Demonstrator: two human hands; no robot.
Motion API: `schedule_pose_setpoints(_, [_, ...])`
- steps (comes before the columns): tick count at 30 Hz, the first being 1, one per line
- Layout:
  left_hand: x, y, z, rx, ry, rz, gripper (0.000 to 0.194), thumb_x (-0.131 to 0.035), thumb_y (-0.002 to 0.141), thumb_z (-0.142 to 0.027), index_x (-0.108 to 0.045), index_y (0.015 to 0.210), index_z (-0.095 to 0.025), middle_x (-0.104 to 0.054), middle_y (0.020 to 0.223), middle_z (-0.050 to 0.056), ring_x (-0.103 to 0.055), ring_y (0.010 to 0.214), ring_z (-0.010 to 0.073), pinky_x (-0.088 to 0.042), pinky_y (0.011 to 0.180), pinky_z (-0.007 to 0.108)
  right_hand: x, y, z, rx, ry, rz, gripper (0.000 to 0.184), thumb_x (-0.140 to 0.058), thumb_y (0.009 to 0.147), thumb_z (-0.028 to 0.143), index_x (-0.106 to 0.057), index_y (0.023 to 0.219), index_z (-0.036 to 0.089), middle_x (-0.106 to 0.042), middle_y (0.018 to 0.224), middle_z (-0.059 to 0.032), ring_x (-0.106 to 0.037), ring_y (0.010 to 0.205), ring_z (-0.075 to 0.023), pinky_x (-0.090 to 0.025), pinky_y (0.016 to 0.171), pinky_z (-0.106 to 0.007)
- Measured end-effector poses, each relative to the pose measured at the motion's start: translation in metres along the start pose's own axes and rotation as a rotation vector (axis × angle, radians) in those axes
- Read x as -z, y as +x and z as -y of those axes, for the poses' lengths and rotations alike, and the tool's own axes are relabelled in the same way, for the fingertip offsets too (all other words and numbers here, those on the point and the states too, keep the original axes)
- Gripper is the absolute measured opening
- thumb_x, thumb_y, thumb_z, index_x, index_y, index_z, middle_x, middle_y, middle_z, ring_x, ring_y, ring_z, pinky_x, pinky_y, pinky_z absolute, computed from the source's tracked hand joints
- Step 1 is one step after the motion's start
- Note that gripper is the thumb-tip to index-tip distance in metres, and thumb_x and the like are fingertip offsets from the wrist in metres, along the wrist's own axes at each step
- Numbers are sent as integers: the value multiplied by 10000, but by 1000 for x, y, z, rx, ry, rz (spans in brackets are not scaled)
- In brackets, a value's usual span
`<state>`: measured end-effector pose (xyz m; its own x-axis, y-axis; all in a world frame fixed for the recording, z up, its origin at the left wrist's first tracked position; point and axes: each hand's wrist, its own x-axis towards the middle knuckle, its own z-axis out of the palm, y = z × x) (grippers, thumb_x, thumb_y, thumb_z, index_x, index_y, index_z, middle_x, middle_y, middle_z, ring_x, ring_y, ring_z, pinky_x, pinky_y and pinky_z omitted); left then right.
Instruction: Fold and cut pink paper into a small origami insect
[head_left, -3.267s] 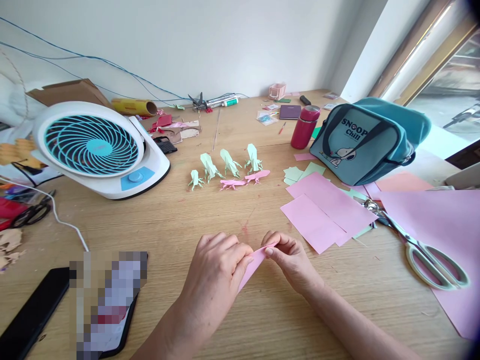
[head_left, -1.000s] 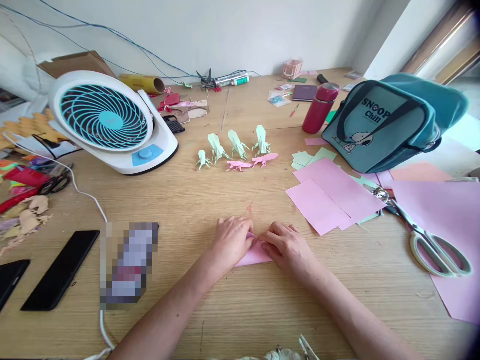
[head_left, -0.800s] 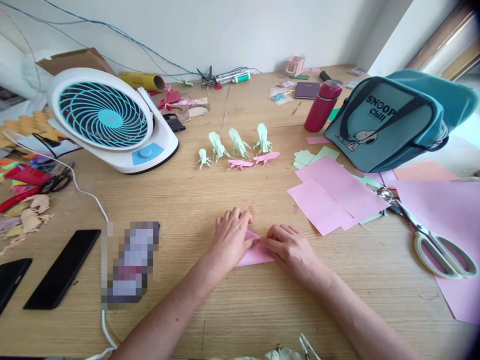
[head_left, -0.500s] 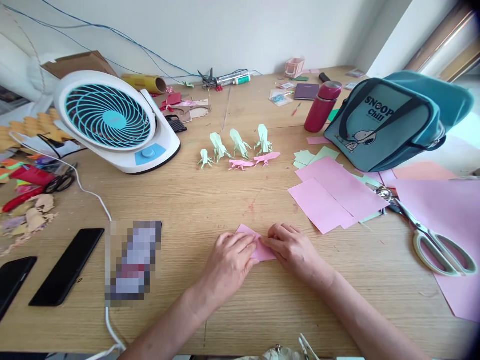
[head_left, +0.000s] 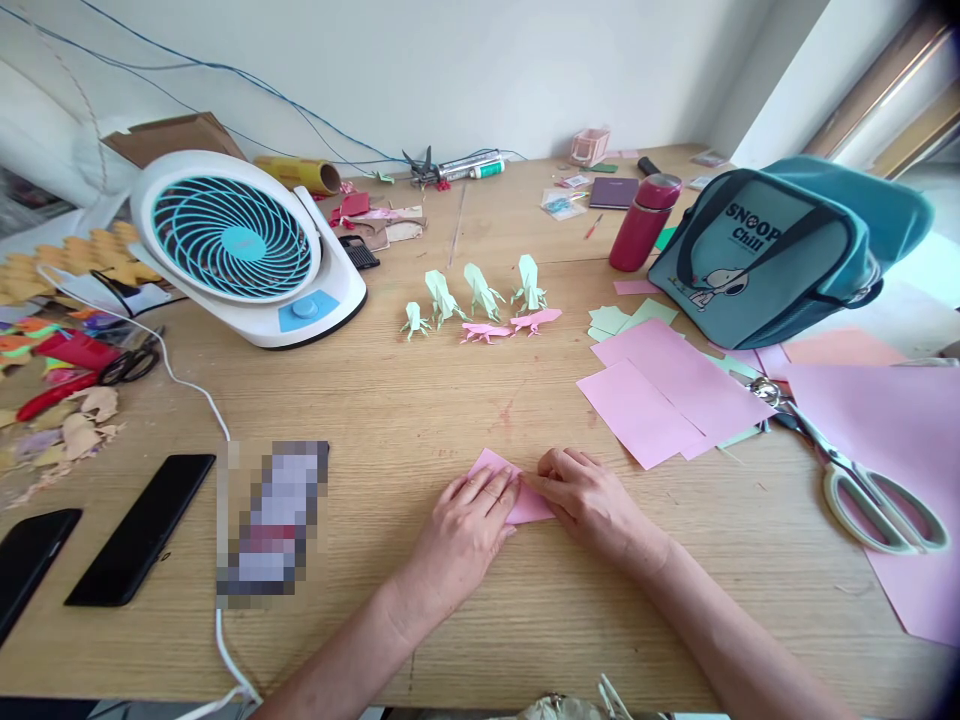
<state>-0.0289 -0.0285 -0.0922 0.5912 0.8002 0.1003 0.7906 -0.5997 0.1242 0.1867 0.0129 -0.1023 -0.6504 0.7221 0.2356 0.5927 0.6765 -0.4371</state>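
A small folded sheet of pink paper (head_left: pixel 529 508) lies on the wooden table close to me. My left hand (head_left: pixel 474 512) rests flat over its left part, fingers stretched out and slightly apart. From the right, my right hand (head_left: pixel 589 497) has its index finger on the paper's crease near the left fingertips; its other fingers curl in and the thumb is hidden. Beyond the hands stand several pale green folded paper insects (head_left: pixel 480 290). Pink paper insects (head_left: pixel 536 320) lie just in front of them.
Pink sheets (head_left: pixel 637 410) and scissors (head_left: pixel 885 500) lie at right, before a teal bag (head_left: pixel 772 250) and a red flask (head_left: pixel 645 222). A white fan (head_left: pixel 330 270) stands at left. Nearer are a pixelated phone (head_left: pixel 274 530), a black phone (head_left: pixel 142 530) and a white cable (head_left: pixel 219 640).
My left fingers have flattened and spread a little over the pink paper. My right hand stays nearly in place. The view has shifted slightly.
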Motion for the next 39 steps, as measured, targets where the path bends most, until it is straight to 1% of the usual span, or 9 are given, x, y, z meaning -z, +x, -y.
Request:
schedule_pose_setpoints(9, [-3, -1, 0, -8, 25, -17, 439, -500, 981, -238, -474, 1403, -118, -564, 1420, 108, -534, 1295, 244, -430, 1071, 396, 3, 1, 2, -2, 2, 27, 212, -469, 988, 141, -676, 1003, 184, -562, 895, -58, -492, 772, -176, -393, 720, -303])
schedule_pose_setpoints(15, [-3, -1, 0, -16, 27, -41, 399, -484, 987, -232, -513, 1370, -123, -592, 1389, 113, -551, 1276, 249, -431, 1068, 403, 4, 2, 2, 2, 0, 30, 199, -483, 980, 137, -659, 893, 173, -565, 899, -61, -495, 776, -176, -392, 713, -304])
schedule_pose_setpoints(19, [-2, 0, -1, -13, 23, -25, 401, -485, 985, -228, -516, 1368, -115, -589, 1393, 113, -544, 1283, 257, -430, 1076, 416, 4, 2, 2, 5, 4, 33, 218, -465, 991, 150, -662, 901, 178, -568, 896, -66, -503, 786, -178, -401, 722, -303])
schedule_pose_setpoints(25, [-1, 0, -2, -12, 21, -6, 393, -500, 980, -236, -531, 1353, -115, -588, 1395, 107, -543, 1284, 270, -425, 1084, 425, 4, 1, 2, 12, 4, 22, 242, -443, 1008, 178, -681, 961, 192, -575, 893, -71, -505, 777, -178, -404, 713, -304])
schedule_pose_setpoints(30, [-1, 1, -3, -7, 22, 3, 403, -523, 970, -236, -529, 1354, -113, -589, 1394, 107, -542, 1285, 273, -416, 1093, 419, 4, 1, 3, 3, 3, 20, 219, -460, 998, 163, -670, 939, 184, -574, 897, -69, -502, 775, -177, -401, 717, -302])
schedule_pose_setpoints(35, [-2, 0, -3, -12, 22, 4, 413, -517, 973, -242, -519, 1360, -99, -582, 1401, 110, -534, 1291, 275, -410, 1097, 421, 4, 2, 3, 2, 4, 23, 217, -471, 986, 144, -650, 867, 171, -571, 893, -67, -502, 773, -176, -401, 719, -300])
schedule_pose_setpoints(39, [-2, 0, -3, -7, 24, 4, 405, -509, 975, -240, -518, 1360, -113, -584, 1397, 114, -530, 1296, 269, -412, 1093, 421, 3, 1, 2, 7, 7, 15, 213, -469, 988, 151, -665, 909, 178, -571, 893, -65, -501, 769, -175, -402, 716, -300])
